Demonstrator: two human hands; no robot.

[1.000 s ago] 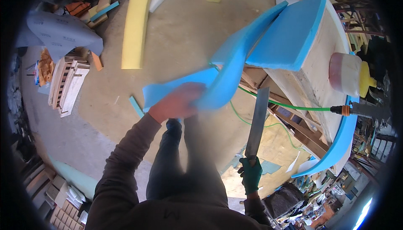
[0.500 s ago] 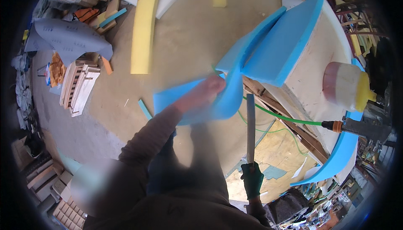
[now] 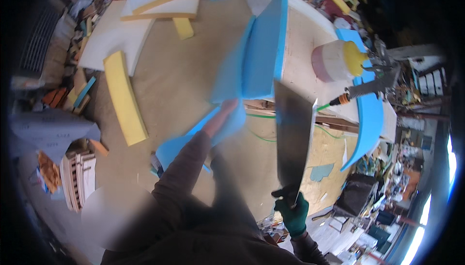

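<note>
My bare left hand (image 3: 226, 110), slightly blurred, grips the edge of a bent blue foam sheet (image 3: 232, 78). One part of the sheet rises beside a stiffer blue foam slab (image 3: 265, 47); the other droops toward my legs. My right hand (image 3: 293, 212), in a dark green glove, is closed around the handle of a broad metal blade (image 3: 293, 139). The blade points away from me with its wide face showing, near the slab's lower end. Its exact kind of tool I cannot make out.
On the pale board (image 3: 310, 32) at right stands a plastic pot with a yellow top (image 3: 336, 60). A spray gun (image 3: 370, 83) with a green hose lies beside it, near a curved blue foam strip (image 3: 366, 124). A yellow foam piece (image 3: 125, 98) lies at left.
The blade has turned from edge-on to showing its broad face. My left hand keeps hold of the blue foam sheet, which now hangs differently. The whole view has swung round.
</note>
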